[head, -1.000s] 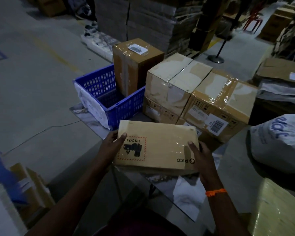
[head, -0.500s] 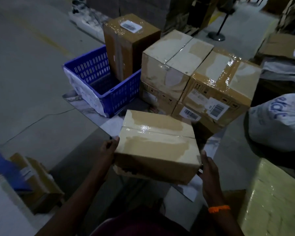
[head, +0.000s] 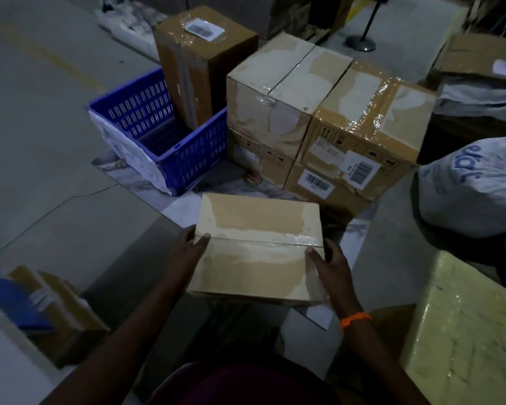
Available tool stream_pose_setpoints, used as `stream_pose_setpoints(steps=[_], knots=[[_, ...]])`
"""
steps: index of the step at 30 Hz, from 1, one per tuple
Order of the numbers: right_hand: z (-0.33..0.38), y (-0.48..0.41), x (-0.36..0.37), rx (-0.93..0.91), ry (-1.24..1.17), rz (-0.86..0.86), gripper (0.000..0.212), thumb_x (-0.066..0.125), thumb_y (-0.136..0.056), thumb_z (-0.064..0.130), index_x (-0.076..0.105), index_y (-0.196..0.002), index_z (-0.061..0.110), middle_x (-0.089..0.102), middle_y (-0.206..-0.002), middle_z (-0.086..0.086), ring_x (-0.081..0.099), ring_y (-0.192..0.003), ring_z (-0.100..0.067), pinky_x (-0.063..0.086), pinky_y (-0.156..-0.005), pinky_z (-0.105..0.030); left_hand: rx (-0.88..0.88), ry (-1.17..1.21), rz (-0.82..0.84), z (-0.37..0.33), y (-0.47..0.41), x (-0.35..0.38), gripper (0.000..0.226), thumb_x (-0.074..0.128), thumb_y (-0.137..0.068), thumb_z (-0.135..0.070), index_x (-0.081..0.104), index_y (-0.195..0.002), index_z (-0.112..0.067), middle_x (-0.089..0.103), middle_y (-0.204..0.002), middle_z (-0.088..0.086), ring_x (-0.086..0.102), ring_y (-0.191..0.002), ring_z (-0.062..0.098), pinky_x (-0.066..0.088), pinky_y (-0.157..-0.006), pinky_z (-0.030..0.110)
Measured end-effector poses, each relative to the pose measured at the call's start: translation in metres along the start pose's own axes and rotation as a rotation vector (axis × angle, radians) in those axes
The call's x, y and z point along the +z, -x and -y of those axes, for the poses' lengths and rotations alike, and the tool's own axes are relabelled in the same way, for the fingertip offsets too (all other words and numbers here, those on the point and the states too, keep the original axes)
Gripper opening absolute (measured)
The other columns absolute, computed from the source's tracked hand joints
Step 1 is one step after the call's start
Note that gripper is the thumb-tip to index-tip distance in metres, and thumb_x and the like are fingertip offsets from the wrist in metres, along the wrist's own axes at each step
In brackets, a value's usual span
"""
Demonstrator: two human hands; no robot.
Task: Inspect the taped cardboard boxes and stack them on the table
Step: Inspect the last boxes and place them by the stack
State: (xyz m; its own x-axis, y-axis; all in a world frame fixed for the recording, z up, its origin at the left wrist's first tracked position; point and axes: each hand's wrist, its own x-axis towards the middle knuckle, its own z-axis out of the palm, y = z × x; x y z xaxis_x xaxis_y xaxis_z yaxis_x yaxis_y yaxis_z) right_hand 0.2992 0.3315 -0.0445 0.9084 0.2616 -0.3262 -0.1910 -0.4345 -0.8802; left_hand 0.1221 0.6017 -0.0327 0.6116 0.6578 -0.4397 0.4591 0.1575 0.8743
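head view: the inspecting step seems in hand. the small taped box [head: 257, 249] sits over the near edge of the tabletop [head: 181, 207], seam up. the left hand [head: 187, 249] and right hand [head: 332, 267] flank it, fingers [head: 202, 238] grasping its short sides with thumbs on top. next, i judge, it needs carrying forward and setting level on the stacked boxes [head: 362, 121] just beyond.

No legible text on box labels [head: 360, 170].
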Motion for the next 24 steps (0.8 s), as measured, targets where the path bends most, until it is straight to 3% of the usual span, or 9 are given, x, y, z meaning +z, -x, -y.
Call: stream_pose_setpoints(steps=[2,5,10,13,15,17,19,21,24], knots=[[0.014,-0.012,0.002,-0.016,0.024,0.046,0.03,0.071,-0.098,0.032,0.058,-0.125,0.032,0.066,-0.112,0.007,0.064,-0.104,-0.018,0.051,-0.083,-0.032,0.024,-0.011,0.013,-0.012,-0.011,0.005,0.039,0.062,-0.098,-0.038,0.057,-0.135,-0.025,0.067,-0.121,-0.001,0.065,-0.108,0.022,0.055,-0.091,0.046],[0.027,-0.025,0.006,0.011,0.076,0.08,0.033,0.068,-0.1,0.034,0.065,-0.13,0.021,0.067,-0.11,0.004,0.064,-0.11,-0.022,0.047,-0.072,-0.022,0.022,0.028,0.041,-0.023,-0.022,0.012,0.032,0.066,-0.096,-0.034,0.062,-0.128,-0.027,0.071,-0.117,-0.001,0.067,-0.107,0.022,0.055,-0.093,0.045],[0.033,-0.027,0.005,-0.005,0.191,0.092,0.04,0.069,-0.098,0.04,0.067,-0.131,0.018,0.067,-0.11,0.002,0.061,-0.1,-0.018,0.046,-0.083,-0.03,0.036,0.064,0.0,-0.023,-0.015,0.01,0.037,0.069,-0.094,-0.036,0.064,-0.128,-0.022,0.074,-0.114,0.002,0.071,-0.103,0.023,0.059,-0.083,0.043],[0.031,-0.024,-0.003,-0.117,0.12,0.041,0.039,0.074,-0.095,0.034,0.066,-0.13,0.019,0.071,-0.113,0.002,0.066,-0.106,-0.019,0.053,-0.086,-0.034,0.073,0.138,-0.094,-0.032,-0.005,0.004,0.048,0.07,-0.087,-0.052,0.062,-0.127,-0.027,0.072,-0.116,0.0,0.072,-0.101,0.022,0.061,-0.081,0.046],[0.031,-0.024,-0.01,-0.163,0.041,0.014,0.044,0.079,-0.091,0.026,0.062,-0.132,0.021,0.071,-0.116,0.004,0.068,-0.108,-0.017,0.057,-0.089,-0.037,0.09,0.247,-0.136,-0.048,0.005,0.003,0.029,0.064,-0.096,-0.044,0.063,-0.116,-0.024,0.072,-0.109,-0.001,0.07,-0.096,0.019,0.058,-0.073,0.038],[0.032,-0.023,-0.018,-0.174,-0.106,0.008,0.052,0.08,-0.089,0.012,0.058,-0.136,0.018,0.07,-0.12,0.007,0.069,-0.107,-0.009,0.059,-0.084,-0.029,0.083,0.377,-0.135,-0.059,0.012,0.001,0.022,0.054,-0.103,-0.037,0.063,-0.106,-0.018,0.075,-0.097,-0.005,0.071,-0.089,0.013,0.056,-0.07,0.032],[0.031,-0.023,-0.025,-0.21,-0.187,0.018,0.047,0.072,-0.091,-0.002,0.058,-0.133,0.013,0.07,-0.118,0.007,0.069,-0.105,-0.005,0.058,-0.076,-0.02,0.089,0.44,-0.101,-0.062,0.017,-0.005,0.03,0.05,-0.103,-0.042,0.066,-0.11,-0.018,0.077,-0.104,-0.008,0.072,-0.098,0.011,0.057,-0.083,0.036],[0.026,-0.022,-0.029,-0.224,-0.222,0.012,0.034,0.061,-0.095,-0.009,0.061,-0.124,0.009,0.073,-0.109,0.005,0.07,-0.104,-0.012,0.057,-0.072,-0.019,0.049,0.465,-0.081,-0.055,0.017,-0.01,0.042,0.048,-0.1,-0.054,0.065,-0.123,-0.023,0.073,-0.119,-0.005,0.067,-0.113,0.019,0.054,-0.094,0.044],[0.014,-0.017,-0.031,-0.234,-0.284,-0.007,0.04,0.048,-0.101,-0.009,0.07,-0.111,0.022,0.074,-0.098,0.011,0.069,-0.096,-0.009,0.056,-0.074,-0.02,0.007,0.488,-0.084,-0.044,0.023,-0.006,0.058,0.06,-0.08,-0.076,0.062,-0.121,-0.034,0.065,-0.124,-0.004,0.063,-0.112,0.019,0.054,-0.09,0.041]])
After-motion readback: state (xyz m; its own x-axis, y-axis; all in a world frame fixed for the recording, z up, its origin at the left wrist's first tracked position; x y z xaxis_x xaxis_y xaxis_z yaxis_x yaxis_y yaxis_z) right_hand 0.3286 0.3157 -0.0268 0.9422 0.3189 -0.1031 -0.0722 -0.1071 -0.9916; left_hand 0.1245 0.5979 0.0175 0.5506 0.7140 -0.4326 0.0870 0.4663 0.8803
